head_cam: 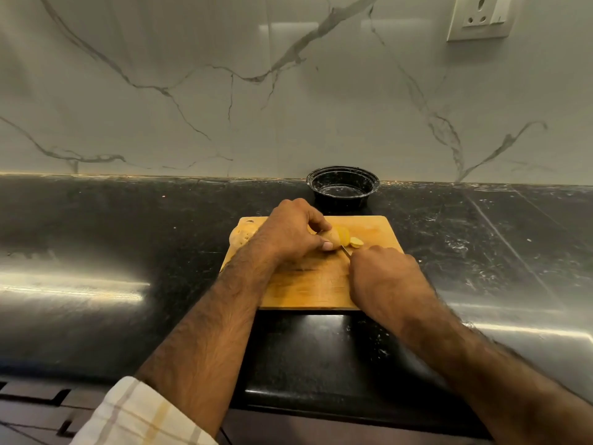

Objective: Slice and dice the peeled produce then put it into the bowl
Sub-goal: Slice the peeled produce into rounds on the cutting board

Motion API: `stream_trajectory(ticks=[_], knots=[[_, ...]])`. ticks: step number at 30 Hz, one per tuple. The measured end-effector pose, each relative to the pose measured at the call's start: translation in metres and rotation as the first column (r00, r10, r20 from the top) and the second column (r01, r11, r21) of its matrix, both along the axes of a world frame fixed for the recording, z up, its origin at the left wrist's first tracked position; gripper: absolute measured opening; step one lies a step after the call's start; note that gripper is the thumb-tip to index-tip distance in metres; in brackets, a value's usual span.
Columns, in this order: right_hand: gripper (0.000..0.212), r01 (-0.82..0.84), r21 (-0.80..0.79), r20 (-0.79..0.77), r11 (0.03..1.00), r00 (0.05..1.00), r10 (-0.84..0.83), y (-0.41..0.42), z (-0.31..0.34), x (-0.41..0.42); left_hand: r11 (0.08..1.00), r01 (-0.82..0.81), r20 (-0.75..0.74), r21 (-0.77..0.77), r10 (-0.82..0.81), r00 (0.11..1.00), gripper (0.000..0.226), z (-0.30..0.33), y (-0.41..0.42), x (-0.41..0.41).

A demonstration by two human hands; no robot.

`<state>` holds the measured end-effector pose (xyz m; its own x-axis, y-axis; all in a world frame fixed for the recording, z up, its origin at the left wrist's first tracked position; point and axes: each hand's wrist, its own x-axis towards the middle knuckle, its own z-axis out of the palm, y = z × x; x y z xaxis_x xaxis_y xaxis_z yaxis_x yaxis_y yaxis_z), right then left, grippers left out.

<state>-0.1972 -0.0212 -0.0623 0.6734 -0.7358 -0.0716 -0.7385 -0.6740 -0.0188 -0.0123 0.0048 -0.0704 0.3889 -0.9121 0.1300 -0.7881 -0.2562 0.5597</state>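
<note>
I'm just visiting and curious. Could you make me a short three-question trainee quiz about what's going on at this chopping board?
1. True or false: the black bowl already holds slices.
2. Which hand grips the knife: A left, B right?
3. Fill in: the left hand holds the potato on the wooden ____.

Key
1. False; the slices lie on the cutting board.
2. B, the right hand.
3. Cutting board.

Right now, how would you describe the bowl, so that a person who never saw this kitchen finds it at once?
Look at the dark countertop under the marble wall. The wooden cutting board lies in its middle, and just behind the board, against the wall, stands the bowl. It is round, black and glossy, with nothing inside.
</note>
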Motion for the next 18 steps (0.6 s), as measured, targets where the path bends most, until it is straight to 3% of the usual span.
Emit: stream_trajectory(ticks=[6, 18], knots=[[0.022, 0.11, 0.037, 0.136, 0.993, 0.984, -0.114, -0.01, 0.012, 0.008, 0.999, -0.002, -0.013, 0.041, 0.002, 1.0, 0.036, 0.0, -0.001, 0.002], [0.029, 0.125, 0.104, 0.183, 0.987, 0.973, -0.143, -0.011, 0.01, 0.02, 1.0, 0.031, -0.015, 0.0, -0.031, 0.999, 0.037, 0.0, -0.002, 0.005]])
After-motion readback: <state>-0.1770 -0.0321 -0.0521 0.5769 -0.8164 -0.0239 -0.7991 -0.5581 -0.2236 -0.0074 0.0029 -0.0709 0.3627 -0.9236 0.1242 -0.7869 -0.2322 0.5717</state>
